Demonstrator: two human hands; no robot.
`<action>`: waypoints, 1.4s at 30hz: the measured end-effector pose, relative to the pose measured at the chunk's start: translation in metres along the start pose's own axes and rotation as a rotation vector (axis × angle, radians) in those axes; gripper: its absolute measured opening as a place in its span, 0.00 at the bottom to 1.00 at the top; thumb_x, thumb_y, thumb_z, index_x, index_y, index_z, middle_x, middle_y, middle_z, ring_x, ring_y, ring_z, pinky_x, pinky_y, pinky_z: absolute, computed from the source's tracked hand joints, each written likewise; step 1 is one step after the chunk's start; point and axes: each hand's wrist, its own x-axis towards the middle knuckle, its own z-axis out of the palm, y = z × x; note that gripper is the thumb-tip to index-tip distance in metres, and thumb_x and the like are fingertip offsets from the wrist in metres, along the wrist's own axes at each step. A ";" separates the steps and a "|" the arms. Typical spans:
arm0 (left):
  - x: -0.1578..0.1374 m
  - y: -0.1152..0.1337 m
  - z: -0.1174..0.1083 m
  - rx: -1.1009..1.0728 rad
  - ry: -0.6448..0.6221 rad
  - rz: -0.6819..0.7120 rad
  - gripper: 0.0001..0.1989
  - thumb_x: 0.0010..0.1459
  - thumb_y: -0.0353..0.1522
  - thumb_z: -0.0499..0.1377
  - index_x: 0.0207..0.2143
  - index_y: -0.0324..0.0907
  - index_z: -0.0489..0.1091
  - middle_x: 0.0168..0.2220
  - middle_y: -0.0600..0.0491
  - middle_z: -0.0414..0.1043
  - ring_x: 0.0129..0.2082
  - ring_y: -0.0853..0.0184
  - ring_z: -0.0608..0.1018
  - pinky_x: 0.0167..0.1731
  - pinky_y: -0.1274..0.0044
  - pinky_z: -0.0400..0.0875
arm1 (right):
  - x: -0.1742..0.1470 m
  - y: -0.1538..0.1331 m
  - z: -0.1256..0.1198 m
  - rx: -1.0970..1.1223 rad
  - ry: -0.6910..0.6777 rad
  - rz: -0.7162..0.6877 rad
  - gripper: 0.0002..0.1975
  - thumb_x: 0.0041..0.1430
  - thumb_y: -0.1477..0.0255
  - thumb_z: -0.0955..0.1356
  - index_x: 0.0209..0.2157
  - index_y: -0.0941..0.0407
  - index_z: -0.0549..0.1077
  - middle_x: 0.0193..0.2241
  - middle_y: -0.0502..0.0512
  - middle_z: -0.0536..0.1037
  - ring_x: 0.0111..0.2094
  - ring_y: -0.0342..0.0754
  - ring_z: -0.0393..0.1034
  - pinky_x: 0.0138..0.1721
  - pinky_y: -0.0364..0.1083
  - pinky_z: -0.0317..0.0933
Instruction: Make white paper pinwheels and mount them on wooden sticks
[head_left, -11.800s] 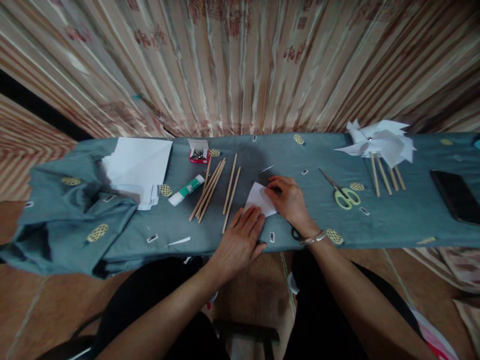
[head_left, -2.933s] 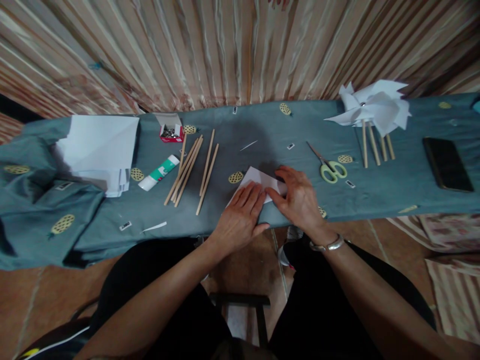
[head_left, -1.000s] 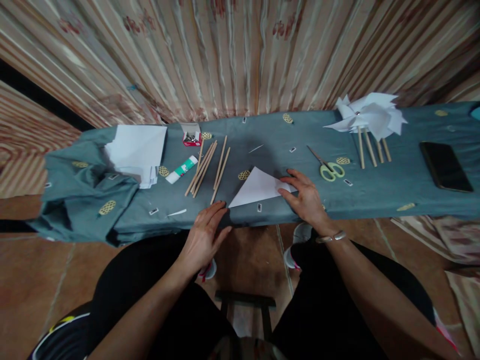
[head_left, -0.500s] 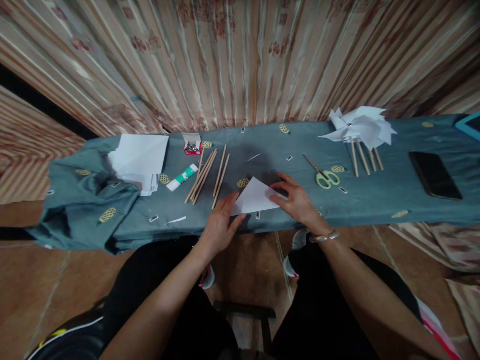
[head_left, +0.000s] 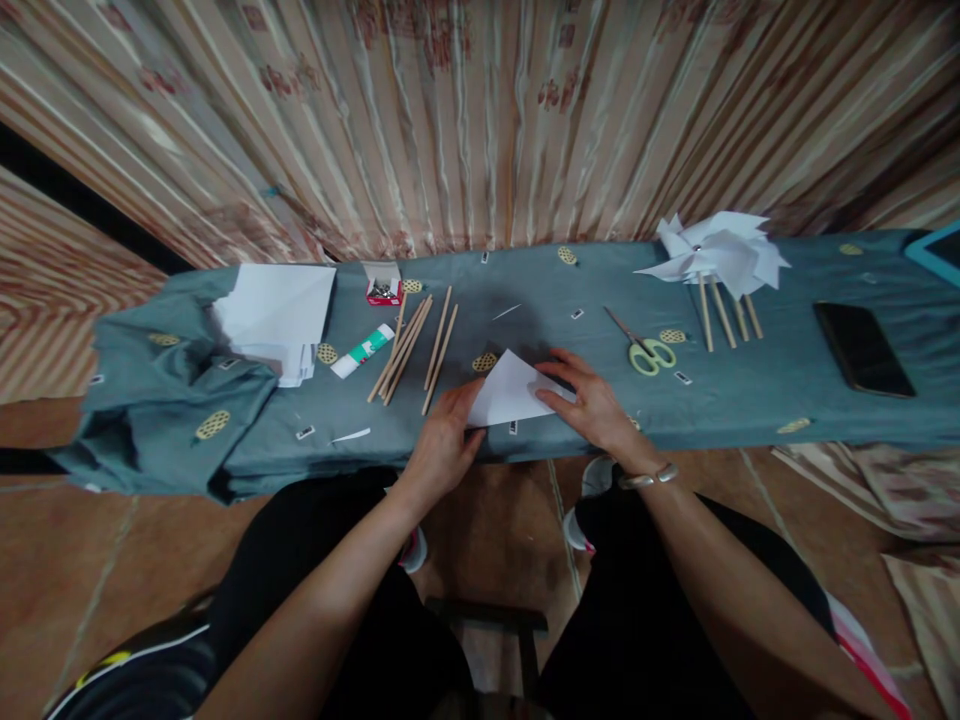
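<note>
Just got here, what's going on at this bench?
Someone is handling a triangular piece of white paper: the left hand holds its left corner, and the right hand touches its right side. Loose wooden sticks and a green-and-white tube lie to the left; scissors lie to the right, untouched. Farther right, white paper pinwheels on sticks lie near a phone.

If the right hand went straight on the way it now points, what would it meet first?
The right hand would most likely meet the white paper first; its fingertips appear to touch it, though exact contact is unclear.
</note>
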 end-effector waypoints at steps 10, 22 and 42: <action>0.002 0.005 0.003 0.014 0.065 0.068 0.37 0.54 0.19 0.56 0.65 0.42 0.55 0.59 0.41 0.66 0.56 0.55 0.71 0.54 0.61 0.71 | -0.006 -0.010 -0.002 0.031 0.033 -0.028 0.24 0.58 0.64 0.70 0.55 0.55 0.73 0.60 0.64 0.71 0.61 0.60 0.66 0.62 0.60 0.59; 0.006 0.018 0.002 0.183 0.065 0.212 0.36 0.57 0.18 0.52 0.67 0.40 0.49 0.57 0.41 0.68 0.53 0.56 0.71 0.54 0.61 0.70 | -0.007 -0.012 -0.009 0.079 0.081 -0.026 0.26 0.58 0.66 0.69 0.58 0.53 0.70 0.61 0.61 0.70 0.63 0.59 0.64 0.64 0.59 0.57; 0.012 0.023 -0.012 -0.696 0.149 -0.361 0.38 0.54 0.47 0.65 0.62 0.41 0.62 0.62 0.39 0.67 0.62 0.51 0.69 0.59 0.61 0.65 | -0.019 -0.038 -0.038 0.121 0.193 -0.150 0.05 0.57 0.75 0.67 0.33 0.52 0.75 0.60 0.56 0.71 0.64 0.56 0.61 0.64 0.61 0.54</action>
